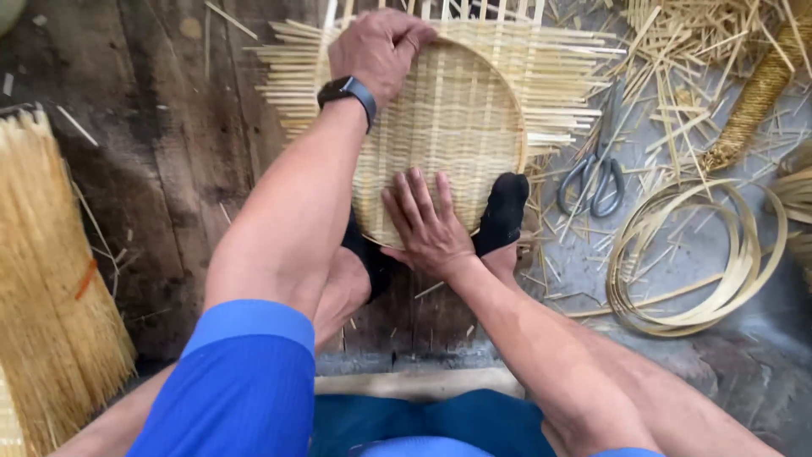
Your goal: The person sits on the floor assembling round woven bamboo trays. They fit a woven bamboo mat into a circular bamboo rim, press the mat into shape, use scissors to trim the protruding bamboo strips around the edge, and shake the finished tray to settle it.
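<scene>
A round woven bamboo tray (461, 118) lies on the floor, with loose strip ends sticking out past its rim hoop. My left hand (378, 49), a dark watch on its wrist, grips the far left rim with fingers curled over the edge. My right hand (425, 222) presses flat on the weave at the near edge, fingers spread. Both my feet in black socks (505, 211) hold the near rim down.
Grey scissors (592, 173) lie right of the tray among bamboo offcuts. Coiled bamboo hoops (702, 262) sit at the right. A bundle of thin bamboo strips (46, 279) lies at the left. A bound straw roll (753, 97) is at the top right.
</scene>
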